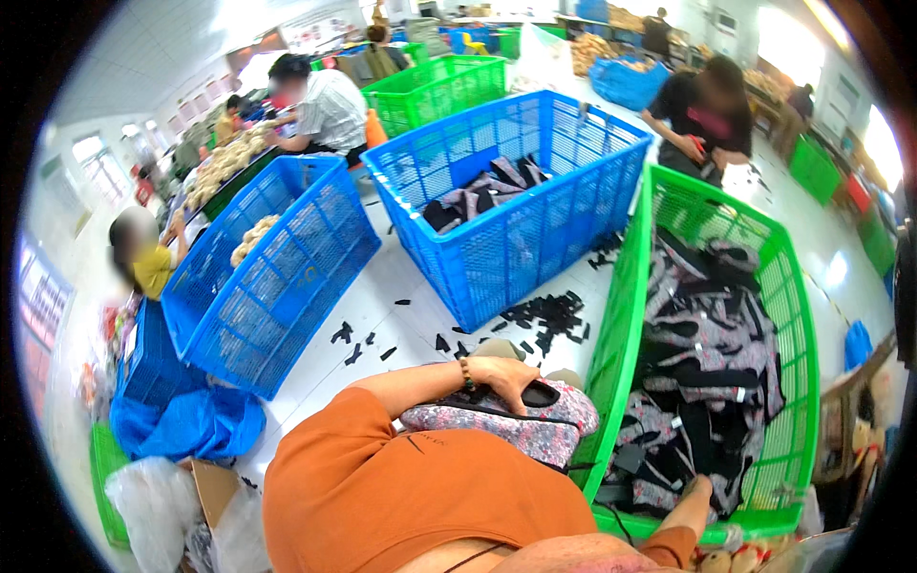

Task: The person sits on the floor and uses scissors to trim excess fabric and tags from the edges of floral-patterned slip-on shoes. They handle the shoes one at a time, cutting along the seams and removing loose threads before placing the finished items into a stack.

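Observation:
My left hand (503, 376), with a beaded bracelet at its wrist, is closed over a grey-pink patterned fabric piece (530, 445) with a black-lined opening. That piece lies across my lap, and its exact kind is unclear. My right hand (696, 494) reaches down inside the near end of a long green crate (611, 382). Its fingers are hidden among a heap of similar fabric pieces (712, 329), grey-pink and black, so I cannot see whether it grips one.
A large blue crate (521, 277) holding dark fabric pieces stands ahead. Another blue crate (287, 306) is to its left. Black scraps (549, 315) litter the white floor. One person (707, 119) works beyond the green crate; another person (320, 105) bends over a table at far left.

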Action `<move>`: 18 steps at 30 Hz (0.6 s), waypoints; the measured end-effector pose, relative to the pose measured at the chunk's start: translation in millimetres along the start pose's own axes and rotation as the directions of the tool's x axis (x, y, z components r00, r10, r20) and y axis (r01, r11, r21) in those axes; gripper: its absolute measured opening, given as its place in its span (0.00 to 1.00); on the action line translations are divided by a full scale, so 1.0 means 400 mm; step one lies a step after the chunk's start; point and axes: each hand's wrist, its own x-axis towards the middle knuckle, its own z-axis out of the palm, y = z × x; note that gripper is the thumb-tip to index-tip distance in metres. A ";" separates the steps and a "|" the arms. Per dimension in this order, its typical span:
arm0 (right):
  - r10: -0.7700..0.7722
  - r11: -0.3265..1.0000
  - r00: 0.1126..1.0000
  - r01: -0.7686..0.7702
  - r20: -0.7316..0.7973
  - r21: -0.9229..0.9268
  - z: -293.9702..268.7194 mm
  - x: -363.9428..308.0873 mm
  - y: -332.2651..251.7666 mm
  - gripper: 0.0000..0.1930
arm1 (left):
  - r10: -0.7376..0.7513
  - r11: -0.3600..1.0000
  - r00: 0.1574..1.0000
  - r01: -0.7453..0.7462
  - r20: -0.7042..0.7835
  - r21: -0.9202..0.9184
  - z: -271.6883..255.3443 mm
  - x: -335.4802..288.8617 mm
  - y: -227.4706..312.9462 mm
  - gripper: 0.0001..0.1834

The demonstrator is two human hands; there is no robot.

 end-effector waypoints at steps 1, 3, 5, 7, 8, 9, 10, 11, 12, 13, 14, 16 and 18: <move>-0.011 1.000 1.000 0.011 -0.022 -0.007 -0.005 -0.011 -0.014 0.23 | 0.028 1.000 0.999 -0.028 -0.017 0.000 -0.002 -0.013 0.003 0.42; -0.034 0.999 0.998 0.033 -0.061 -0.033 -0.039 -0.030 -0.042 0.23 | 0.044 0.999 0.999 -0.044 -0.022 0.022 0.014 -0.016 -0.025 0.41; 0.002 1.000 0.998 -0.004 -0.070 -0.027 -0.037 -0.068 -0.022 0.23 | 0.059 0.998 0.998 -0.060 0.006 0.022 -0.010 0.002 -0.002 0.39; 0.002 0.999 0.997 -0.005 -0.073 -0.037 -0.046 -0.082 -0.032 0.23 | 0.092 0.992 0.995 -0.095 0.036 0.083 -0.024 0.007 -0.008 0.34; 0.008 0.999 0.997 -0.010 -0.072 -0.037 -0.046 -0.092 -0.034 0.24 | 0.122 0.988 0.991 -0.126 0.048 0.089 -0.029 0.010 -0.014 0.33; 0.017 0.999 0.997 -0.019 -0.069 -0.040 -0.049 -0.104 -0.034 0.24 | 0.149 0.984 0.987 -0.154 0.056 0.091 -0.040 0.011 -0.021 0.31; -0.004 0.998 0.997 0.000 -0.073 -0.056 -0.061 -0.096 -0.056 0.24 | 0.100 0.987 0.993 -0.106 0.057 0.122 -0.052 -0.018 -0.015 0.31; -0.022 0.997 0.997 0.017 -0.074 -0.072 -0.070 -0.087 -0.075 0.24 | 0.055 0.990 0.994 -0.066 0.096 0.124 -0.062 -0.035 -0.010 0.33; -0.013 0.998 0.997 0.007 -0.073 -0.070 -0.064 -0.096 -0.068 0.24 | 0.042 0.989 0.994 -0.055 0.097 0.137 -0.067 -0.036 0.000 0.34; 0.020 0.998 0.998 -0.023 -0.065 -0.056 -0.040 -0.120 -0.039 0.24 | 0.052 0.984 0.992 -0.070 0.113 0.163 -0.080 -0.012 0.016 0.35; 0.006 0.997 0.998 -0.011 -0.065 -0.075 -0.031 -0.111 -0.050 0.24 | 0.048 0.987 0.994 -0.062 0.100 0.147 -0.077 -0.036 0.031 0.37; -0.025 0.995 0.994 0.015 -0.103 -0.097 -0.032 -0.059 -0.047 0.26 | 0.081 0.993 0.997 -0.082 0.018 0.085 -0.061 -0.046 0.028 0.37; -0.028 0.999 0.972 0.036 -0.232 0.028 -0.085 -0.072 -0.116 0.24 | 0.113 0.993 0.993 -0.114 -0.028 -0.022 -0.028 -0.062 0.005 0.37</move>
